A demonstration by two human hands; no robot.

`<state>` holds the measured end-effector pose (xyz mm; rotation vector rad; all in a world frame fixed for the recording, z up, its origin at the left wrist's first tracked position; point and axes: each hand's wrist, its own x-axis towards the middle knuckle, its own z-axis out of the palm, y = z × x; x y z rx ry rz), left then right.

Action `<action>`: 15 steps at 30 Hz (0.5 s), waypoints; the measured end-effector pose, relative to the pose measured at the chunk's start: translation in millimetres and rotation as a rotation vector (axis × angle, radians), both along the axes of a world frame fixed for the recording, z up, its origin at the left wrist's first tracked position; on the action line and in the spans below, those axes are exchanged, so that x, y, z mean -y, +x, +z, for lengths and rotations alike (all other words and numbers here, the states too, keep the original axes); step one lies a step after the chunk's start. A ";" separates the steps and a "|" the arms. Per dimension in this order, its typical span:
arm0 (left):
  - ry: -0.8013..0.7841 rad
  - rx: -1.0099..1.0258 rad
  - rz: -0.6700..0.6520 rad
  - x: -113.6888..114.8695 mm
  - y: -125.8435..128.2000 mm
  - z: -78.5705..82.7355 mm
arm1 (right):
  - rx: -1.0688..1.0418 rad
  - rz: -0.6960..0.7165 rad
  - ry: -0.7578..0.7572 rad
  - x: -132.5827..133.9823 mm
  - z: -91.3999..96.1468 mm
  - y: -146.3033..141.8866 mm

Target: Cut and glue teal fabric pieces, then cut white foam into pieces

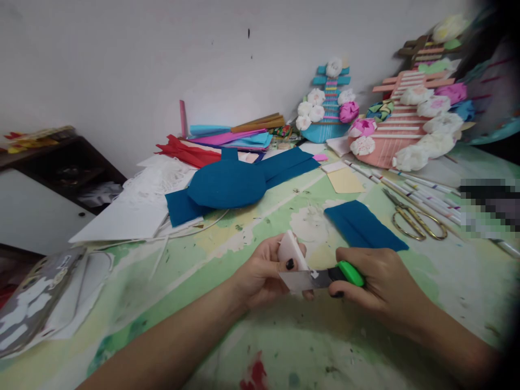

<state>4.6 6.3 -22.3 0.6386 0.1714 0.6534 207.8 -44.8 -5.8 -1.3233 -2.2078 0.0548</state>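
My left hand (pixel 260 276) is closed on a small white piece (pixel 291 250), thumb and fingers pinching it upright just above the table. My right hand (pixel 379 284) is wrapped round a green-handled cutter (pixel 349 272). Its grey blade (pixel 303 280) lies against the lower edge of the white piece. Both hands meet at the lower middle of the view, over the paint-stained green table (pixel 284 336). A folded blue sheet (pixel 363 226) lies right behind my right hand.
A large blue paper shape (pixel 231 181) and white sheets (pixel 134 211) lie at the back left. Gold scissors (pixel 414 219) and several pens (pixel 422 189) lie to the right. Paper-flower craft pieces (pixel 331 103), (pixel 410 124) lean by the wall. Coloured paper is stacked behind (pixel 235 138).
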 end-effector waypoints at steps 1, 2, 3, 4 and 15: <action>-0.008 -0.008 0.000 0.1 0.1 0.0 | -0.002 0.005 -0.004 0.5 0.3 -0.7; -0.011 -0.017 0.000 0.4 0.3 0.0 | -0.004 0.010 -0.004 1.0 0.7 -1.3; -0.012 -0.027 0.001 0.8 0.5 0.1 | -0.004 0.015 -0.006 1.4 1.0 -1.9; -0.012 -0.034 0.002 1.2 0.7 0.0 | -0.005 0.020 -0.008 1.7 1.2 -2.6; -0.011 0.003 -0.046 4.0 5.3 -6.8 | -0.058 0.039 -0.065 4.7 2.0 -4.7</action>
